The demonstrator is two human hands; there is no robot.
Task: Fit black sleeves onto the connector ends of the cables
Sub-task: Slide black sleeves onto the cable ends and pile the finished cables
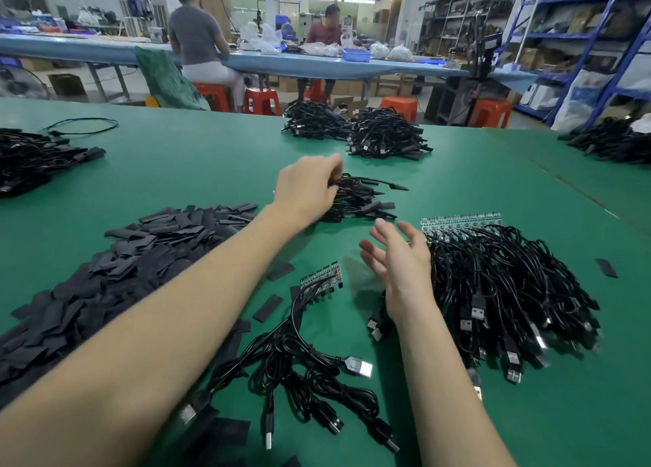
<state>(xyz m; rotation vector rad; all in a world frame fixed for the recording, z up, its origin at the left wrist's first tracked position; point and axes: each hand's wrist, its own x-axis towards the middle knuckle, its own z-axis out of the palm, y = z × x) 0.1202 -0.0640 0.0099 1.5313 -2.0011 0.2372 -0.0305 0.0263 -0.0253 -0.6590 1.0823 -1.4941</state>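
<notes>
A: Where are the sleeves and cables?

B: Loose black sleeves (116, 265) heaped at left; unsleeved cables (500, 290) piled at right.

A: The hands?

B: The left hand (306, 191) has its fingers curled into the sleeved bundle (359, 198); the right hand (398, 258) hovers, fingers spread, holding nothing.

A: Step?

B: Likely setting aside finished ones; next needs a fresh cable and sleeve

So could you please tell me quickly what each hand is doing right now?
Left hand: fingers curled into the small cable bundle, gripping it.
Right hand: open, fingers spread, holding nothing.
</notes>
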